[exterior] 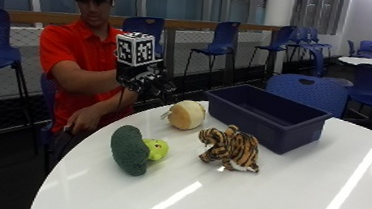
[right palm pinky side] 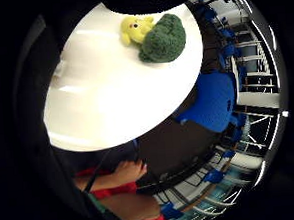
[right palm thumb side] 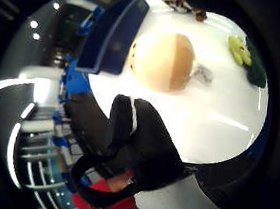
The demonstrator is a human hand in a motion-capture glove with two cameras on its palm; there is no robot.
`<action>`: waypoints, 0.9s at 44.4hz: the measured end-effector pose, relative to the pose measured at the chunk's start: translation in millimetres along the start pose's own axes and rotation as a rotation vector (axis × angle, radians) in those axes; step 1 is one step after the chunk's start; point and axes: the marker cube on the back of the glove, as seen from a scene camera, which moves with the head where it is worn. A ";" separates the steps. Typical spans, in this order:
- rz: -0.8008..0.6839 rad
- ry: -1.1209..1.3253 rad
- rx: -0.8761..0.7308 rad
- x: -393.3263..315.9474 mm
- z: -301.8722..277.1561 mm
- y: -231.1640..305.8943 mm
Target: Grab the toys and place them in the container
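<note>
Gloved right hand (exterior: 143,78) raised, fingers (right palm thumb side: 127,128) loosely curled, holding nothing.

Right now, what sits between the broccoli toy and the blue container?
The tiger toy lies between the broccoli toy and the blue container on the table, shown in the outside view.

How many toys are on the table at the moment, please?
3, all outside the blue bin: the broccoli toy nearest the table edge, the onion toy by the bin, and the tiger in front of the bin.

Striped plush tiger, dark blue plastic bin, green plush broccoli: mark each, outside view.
striped plush tiger (exterior: 229,149): outside view, middle of its back.
dark blue plastic bin (exterior: 289,133): outside view, near side wall.
green plush broccoli (exterior: 128,149): outside view, its green head.
</note>
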 end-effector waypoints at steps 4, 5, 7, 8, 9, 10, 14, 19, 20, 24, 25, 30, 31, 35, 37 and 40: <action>0.005 -0.004 -0.007 2.7 0.8 0.2; 0.005 -0.006 -0.008 3.4 1.2 0.4; 0.002 -0.011 -0.007 5.1 2.1 0.4; 0.001 -0.013 -0.007 6.0 2.5 0.2; 0.000 -0.016 -0.006 6.8 3.0 0.1; -0.001 -0.019 -0.006 7.5 3.5 0.1; -0.002 -0.026 -0.006 9.3 5.9 0.4; -0.004 -0.034 -0.008 10.8 8.9 -1.8; -0.003 -0.034 -0.008 10.7 9.5 -2.4; -0.012 -0.032 -0.003 8.6 11.0 -4.6; -0.016 -0.032 -0.001 7.9 11.1 -5.4; -0.033 -0.031 0.005 3.6 11.2 -8.6; -0.039 -0.030 0.005 2.1 11.3 -9.0; -0.061 -0.035 0.002 -4.5 12.3 -10.5; -0.066 -0.047 0.000 -8.4 13.6 -12.5; -0.080 -0.056 -0.001 -14.6 16.5 -16.5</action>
